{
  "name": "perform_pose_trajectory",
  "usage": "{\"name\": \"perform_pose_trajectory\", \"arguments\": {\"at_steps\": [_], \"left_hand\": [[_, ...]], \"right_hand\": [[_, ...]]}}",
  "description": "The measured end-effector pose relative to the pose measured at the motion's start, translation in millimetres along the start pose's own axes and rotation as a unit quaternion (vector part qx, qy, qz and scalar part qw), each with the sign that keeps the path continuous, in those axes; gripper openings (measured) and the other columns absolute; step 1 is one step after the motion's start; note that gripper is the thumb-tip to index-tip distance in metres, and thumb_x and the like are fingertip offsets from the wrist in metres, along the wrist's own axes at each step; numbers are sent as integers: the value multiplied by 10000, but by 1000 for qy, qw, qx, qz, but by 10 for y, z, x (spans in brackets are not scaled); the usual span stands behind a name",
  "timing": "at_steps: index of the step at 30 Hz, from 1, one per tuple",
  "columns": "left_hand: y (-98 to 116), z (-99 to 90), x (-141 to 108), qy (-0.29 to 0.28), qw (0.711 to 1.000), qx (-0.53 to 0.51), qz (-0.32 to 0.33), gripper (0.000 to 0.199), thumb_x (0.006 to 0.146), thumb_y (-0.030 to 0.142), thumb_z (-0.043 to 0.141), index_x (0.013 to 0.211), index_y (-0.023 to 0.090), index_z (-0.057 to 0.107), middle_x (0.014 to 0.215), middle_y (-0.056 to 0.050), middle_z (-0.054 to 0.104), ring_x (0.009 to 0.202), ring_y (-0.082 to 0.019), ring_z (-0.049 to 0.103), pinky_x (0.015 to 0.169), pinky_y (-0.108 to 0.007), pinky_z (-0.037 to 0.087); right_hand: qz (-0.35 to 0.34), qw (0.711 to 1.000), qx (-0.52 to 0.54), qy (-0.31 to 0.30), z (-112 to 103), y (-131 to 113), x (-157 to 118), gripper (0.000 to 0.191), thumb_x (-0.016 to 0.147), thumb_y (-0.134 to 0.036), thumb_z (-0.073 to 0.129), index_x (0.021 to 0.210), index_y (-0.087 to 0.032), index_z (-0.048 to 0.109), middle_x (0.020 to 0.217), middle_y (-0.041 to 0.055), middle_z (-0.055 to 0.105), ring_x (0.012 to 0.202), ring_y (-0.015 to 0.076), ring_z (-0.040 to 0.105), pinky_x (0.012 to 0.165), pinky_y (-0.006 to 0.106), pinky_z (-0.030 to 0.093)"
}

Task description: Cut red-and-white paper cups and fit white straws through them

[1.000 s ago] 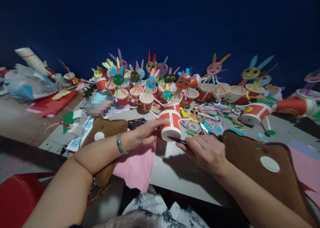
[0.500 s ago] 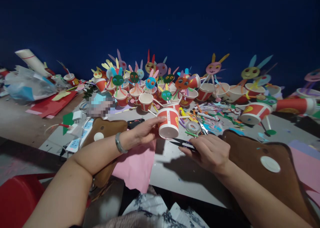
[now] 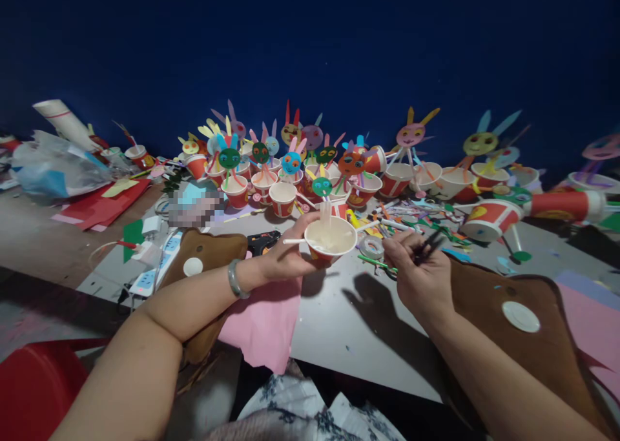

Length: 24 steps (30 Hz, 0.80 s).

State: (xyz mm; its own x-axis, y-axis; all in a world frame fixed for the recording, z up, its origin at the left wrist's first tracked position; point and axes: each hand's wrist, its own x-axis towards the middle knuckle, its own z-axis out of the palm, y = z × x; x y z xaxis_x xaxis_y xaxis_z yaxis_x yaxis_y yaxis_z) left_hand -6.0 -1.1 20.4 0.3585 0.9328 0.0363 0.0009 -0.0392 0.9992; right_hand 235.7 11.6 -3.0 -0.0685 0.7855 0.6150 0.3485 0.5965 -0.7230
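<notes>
My left hand [image 3: 288,250] grips a red and white paper cup [image 3: 339,235] from its left side, with the open mouth tilted toward me. White sticks poke out from both sides of the cup, and pale, translucent strips rise from inside it. Off to the right, my right hand [image 3: 421,270] is raised above the table, closed around dark scissors [image 3: 429,247], which are blurred and partly hidden by the fingers. A roll of tape [image 3: 372,246] and a green-handled tool [image 3: 375,262] lie between the two hands.
Behind my hands stand several paper cups with paper rabbit faces [image 3: 291,162]. Paper scraps and pens [image 3: 407,225] cover the table to the right. Brown cushions [image 3: 489,305] flank the work area. Pink paper [image 3: 266,318] lies under my left arm, near a power strip [image 3: 155,266].
The cup in my left hand has turned from showing its base to showing its open mouth. My right hand has moved away to the right and up with the scissors.
</notes>
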Motion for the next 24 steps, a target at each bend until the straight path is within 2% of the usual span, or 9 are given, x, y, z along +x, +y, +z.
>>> {"name": "perform_pose_trajectory", "arguments": {"at_steps": [2,4,6,8,11,14,17,20,24], "left_hand": [[-63,23,-9,-9,1000,-9,11,764,648,155,858,1343,230,551,1105,-76,687,1161,-260,626,1063,-372,477],[-115,45,2,4,999,-29,17,816,612,121,866,1352,241,545,1115,-66,687,1184,-257,614,1077,-364,459],[-139,58,28,33,998,-46,22,845,583,88,864,1351,241,547,1111,-57,692,1202,-249,601,1099,-354,433],[-130,57,60,66,996,-51,23,827,585,77,847,1343,228,553,1089,-52,699,1186,-238,603,1098,-344,425],[-100,37,90,78,996,-49,1,802,584,68,824,1327,215,561,1050,-46,704,1115,-224,625,1051,-324,448],[-124,30,86,45,998,-36,-1,793,583,65,812,1320,213,560,1038,-47,699,1079,-227,635,1029,-327,456],[-217,70,70,32,999,-32,14,755,614,117,820,1316,209,559,1069,-60,685,1080,-234,634,1031,-343,455],[-291,133,63,42,998,-50,23,775,580,146,861,1298,211,576,1180,-83,654,1146,-251,606,1039,-341,447],[-255,175,46,32,997,-72,15,758,544,145,884,1251,213,619,1241,-97,636,1198,-269,579,1034,-343,452]], "right_hand": [[51,997,51,-7,24,0,34,496,943,-449,619,600,-244,326,596,-23,447,527,139,442,498,300,407],[86,995,29,-48,37,39,59,493,938,-487,615,585,-235,379,547,-38,418,495,126,406,473,287,371],[114,991,-4,-72,44,120,80,463,920,-519,625,608,-230,442,526,-46,422,474,119,378,447,278,331],[141,988,19,-65,54,208,91,435,917,-554,604,645,-231,498,512,-45,437,450,119,370,417,277,298],[183,977,96,-51,81,265,70,368,909,-569,601,828,-213,649,482,-59,437,406,118,365,391,270,272],[192,974,104,-55,123,215,7,365,866,-529,680,979,-183,707,558,-33,550,441,112,421,429,266,342],[192,974,106,-56,169,155,-42,349,817,-521,736,889,-180,721,600,-7,599,489,118,472,460,268,394],[194,974,108,-49,198,140,-50,348,826,-528,723,753,-188,697,578,-3,587,510,128,497,465,268,405],[181,978,96,-43,202,148,-42,349,827,-514,727,712,-189,676,618,14,623,551,140,530,476,267,419]]}}
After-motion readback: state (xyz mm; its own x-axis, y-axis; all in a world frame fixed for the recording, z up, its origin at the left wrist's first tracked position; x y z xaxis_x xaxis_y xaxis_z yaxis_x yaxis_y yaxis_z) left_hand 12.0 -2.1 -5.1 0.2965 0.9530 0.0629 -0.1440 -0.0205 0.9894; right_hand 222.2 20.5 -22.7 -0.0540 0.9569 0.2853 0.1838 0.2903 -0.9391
